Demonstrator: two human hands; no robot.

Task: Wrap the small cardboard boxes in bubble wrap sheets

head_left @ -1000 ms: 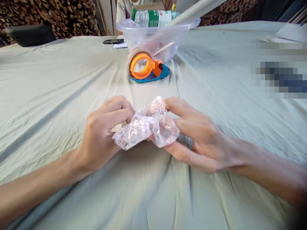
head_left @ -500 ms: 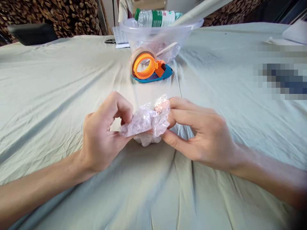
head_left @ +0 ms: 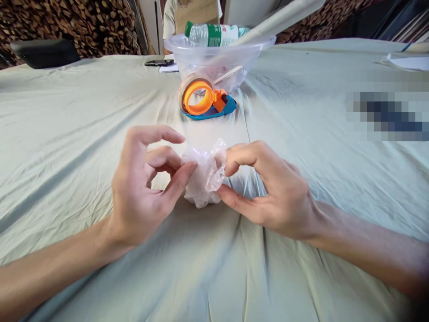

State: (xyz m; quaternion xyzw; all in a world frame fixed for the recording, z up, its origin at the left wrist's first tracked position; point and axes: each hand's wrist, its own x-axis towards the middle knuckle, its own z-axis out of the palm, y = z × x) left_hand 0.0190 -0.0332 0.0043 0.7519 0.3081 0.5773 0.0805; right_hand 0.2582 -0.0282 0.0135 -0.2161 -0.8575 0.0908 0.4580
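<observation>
A crumpled bundle of clear bubble wrap (head_left: 203, 179) rests on the pale green cloth between my hands. My left hand (head_left: 147, 183) touches its left side with the thumb, the index finger raised and apart from the thumb. On the right side, my right hand (head_left: 268, 183) pinches the wrap between thumb and fingers. Whatever the wrap may contain is hidden. Beyond the bundle stands an orange and blue tape dispenser (head_left: 219, 112) with a roll of brown tape on it.
Behind the dispenser is a clear plastic tub (head_left: 177, 49) with a green-capped bottle (head_left: 214, 36) and a long pale roll (head_left: 281, 20). A black case (head_left: 47, 52) lies far left, a phone (head_left: 159, 63) left of the tub. A person's sleeve shows behind.
My left index finger has lifted away from the wrap and its thumb has moved onto the side. The raised flap on the left has folded down. The view has shifted slightly.
</observation>
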